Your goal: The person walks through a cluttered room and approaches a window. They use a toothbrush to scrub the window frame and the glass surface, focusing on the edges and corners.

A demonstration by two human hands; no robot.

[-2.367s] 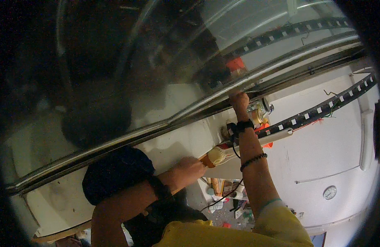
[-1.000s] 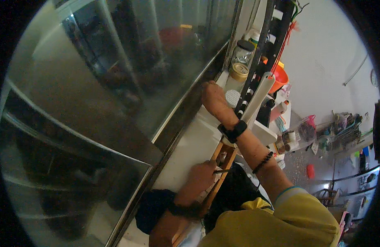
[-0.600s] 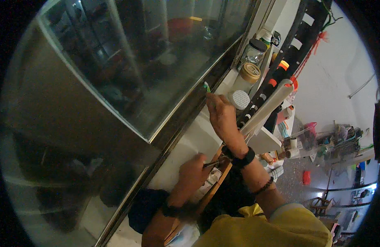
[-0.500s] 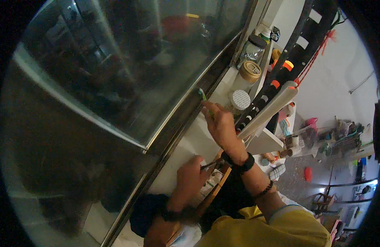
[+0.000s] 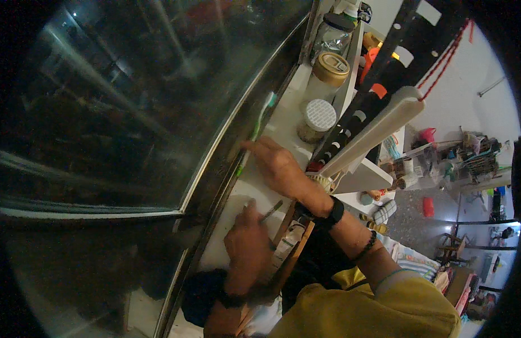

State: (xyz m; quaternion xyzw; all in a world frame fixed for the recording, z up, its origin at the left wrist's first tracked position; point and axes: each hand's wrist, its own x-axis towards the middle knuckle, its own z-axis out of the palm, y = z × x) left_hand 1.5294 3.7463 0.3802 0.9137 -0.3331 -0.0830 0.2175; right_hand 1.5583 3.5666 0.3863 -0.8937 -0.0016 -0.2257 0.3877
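In my right hand (image 5: 280, 172) is a green toothbrush (image 5: 257, 123), pinched between the fingertips, its pale bristle head pointing up along the dark window frame (image 5: 229, 135). The handle's lower end shows below my fingers, over the white sill (image 5: 283, 124). My left hand (image 5: 249, 242), smeared by motion, is lower on the sill. From its closed fingers sticks a slim dark rod-like tool (image 5: 272, 211), whose kind I cannot make out. A dark band circles each wrist.
Beyond my right hand stand a white-lidded jar (image 5: 319, 115), a gold-lidded jar (image 5: 331, 69) and a black-lidded jar (image 5: 335, 34). A long pale bar (image 5: 379, 129) slants past my right forearm. An open wooden drawer (image 5: 294, 245) lies beside my left hand.
My right hand has shifted left and slightly down, so more of the toothbrush shows. The left hand has moved a little left with its tool, and the whole view has turned slightly.
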